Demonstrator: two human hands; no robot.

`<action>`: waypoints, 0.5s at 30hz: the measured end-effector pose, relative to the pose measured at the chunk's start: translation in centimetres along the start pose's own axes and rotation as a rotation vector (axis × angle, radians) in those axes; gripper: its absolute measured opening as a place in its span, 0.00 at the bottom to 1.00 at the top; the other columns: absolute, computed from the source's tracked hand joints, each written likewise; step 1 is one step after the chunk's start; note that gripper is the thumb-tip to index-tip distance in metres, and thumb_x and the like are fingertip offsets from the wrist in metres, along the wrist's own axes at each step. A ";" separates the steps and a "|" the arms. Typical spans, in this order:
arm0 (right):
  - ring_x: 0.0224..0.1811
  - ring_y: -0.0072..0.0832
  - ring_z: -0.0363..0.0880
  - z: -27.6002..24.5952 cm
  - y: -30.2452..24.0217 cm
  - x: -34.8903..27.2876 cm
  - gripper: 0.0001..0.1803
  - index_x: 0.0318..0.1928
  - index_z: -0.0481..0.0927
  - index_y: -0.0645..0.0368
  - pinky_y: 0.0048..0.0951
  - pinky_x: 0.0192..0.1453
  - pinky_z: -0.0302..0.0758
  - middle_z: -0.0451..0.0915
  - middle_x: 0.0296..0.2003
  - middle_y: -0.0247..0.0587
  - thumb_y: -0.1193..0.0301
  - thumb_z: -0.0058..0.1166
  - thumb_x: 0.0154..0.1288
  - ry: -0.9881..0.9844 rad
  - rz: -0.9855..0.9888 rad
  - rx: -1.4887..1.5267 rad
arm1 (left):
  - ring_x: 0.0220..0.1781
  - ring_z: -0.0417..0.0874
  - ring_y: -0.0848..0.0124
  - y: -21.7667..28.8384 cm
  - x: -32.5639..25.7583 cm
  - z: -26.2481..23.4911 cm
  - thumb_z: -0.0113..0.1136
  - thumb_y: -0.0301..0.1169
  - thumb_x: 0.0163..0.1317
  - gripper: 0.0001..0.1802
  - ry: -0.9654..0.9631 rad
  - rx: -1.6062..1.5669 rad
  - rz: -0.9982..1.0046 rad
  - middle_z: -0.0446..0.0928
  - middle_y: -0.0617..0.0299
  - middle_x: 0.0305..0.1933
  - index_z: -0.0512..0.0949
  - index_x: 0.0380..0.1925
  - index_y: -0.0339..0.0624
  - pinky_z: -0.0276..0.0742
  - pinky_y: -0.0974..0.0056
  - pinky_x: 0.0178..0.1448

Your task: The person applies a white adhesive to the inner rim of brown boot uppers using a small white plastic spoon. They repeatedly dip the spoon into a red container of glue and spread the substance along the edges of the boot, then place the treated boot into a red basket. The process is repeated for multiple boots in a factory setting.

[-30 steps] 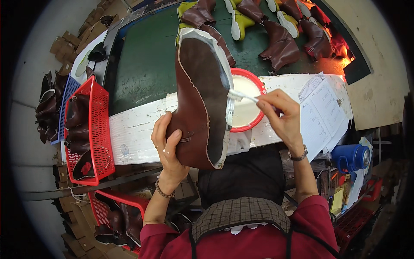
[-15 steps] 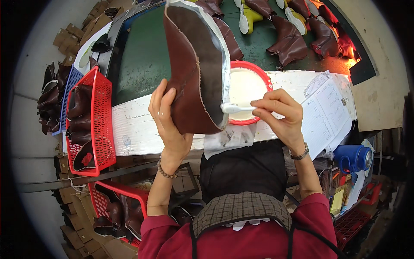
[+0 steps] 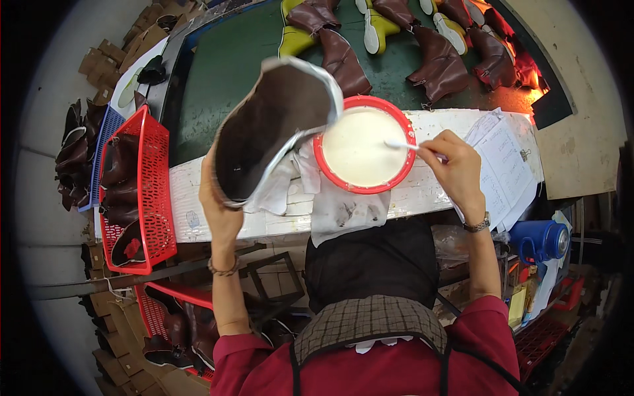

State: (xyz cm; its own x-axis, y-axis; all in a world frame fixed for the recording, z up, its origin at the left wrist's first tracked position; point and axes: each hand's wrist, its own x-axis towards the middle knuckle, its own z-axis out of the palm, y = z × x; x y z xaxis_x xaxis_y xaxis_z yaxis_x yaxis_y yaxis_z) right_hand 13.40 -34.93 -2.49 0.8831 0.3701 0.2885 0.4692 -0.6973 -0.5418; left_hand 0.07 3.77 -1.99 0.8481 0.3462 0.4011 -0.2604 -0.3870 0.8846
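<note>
My left hand (image 3: 216,204) grips a brown leather boot upper (image 3: 274,109) by its left side, holding it up over the white bench. Its dark inside faces me, and a white coating runs along its edge. Between the fingers of my right hand (image 3: 457,168) is a small white brush (image 3: 399,144), shaped like a toothbrush. The brush head is over the white liquid in a red-rimmed bowl (image 3: 321,157); whether it dips in is hard to tell. A stained grey cloth (image 3: 349,210) hangs at the bench edge below the bowl.
Brown boots with yellow-green feet (image 3: 432,66) lie on the green belt (image 3: 218,79), near an orange glow at the far right. A red basket (image 3: 155,198) of leather uppers stands left. Papers (image 3: 505,175) and a blue jug (image 3: 536,241) are at right.
The boot upper has moved left and lower and turned so its inside shows more. My right hand has drawn the brush off its edge, rightward over the bowl.
</note>
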 end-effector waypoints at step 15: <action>0.35 0.19 0.81 -0.1 -3.9 2.8 0.09 0.43 0.90 0.63 0.21 0.38 0.77 0.85 0.38 0.38 0.80 0.71 0.61 0.072 -0.267 0.511 | 0.18 0.64 0.71 -0.8 -3.1 -3.2 0.52 0.08 0.49 0.10 -0.134 -0.699 -0.720 0.70 0.59 0.21 0.78 0.22 0.32 0.56 0.64 0.23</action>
State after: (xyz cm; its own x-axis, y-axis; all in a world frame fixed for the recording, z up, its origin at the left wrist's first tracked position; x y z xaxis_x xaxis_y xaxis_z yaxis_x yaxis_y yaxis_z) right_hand 14.02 -31.22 0.53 0.7402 0.4374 0.5107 0.6321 -0.1937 -0.7503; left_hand -3.86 5.73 -3.16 0.9437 0.1845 -0.2746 0.1579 0.4783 0.8639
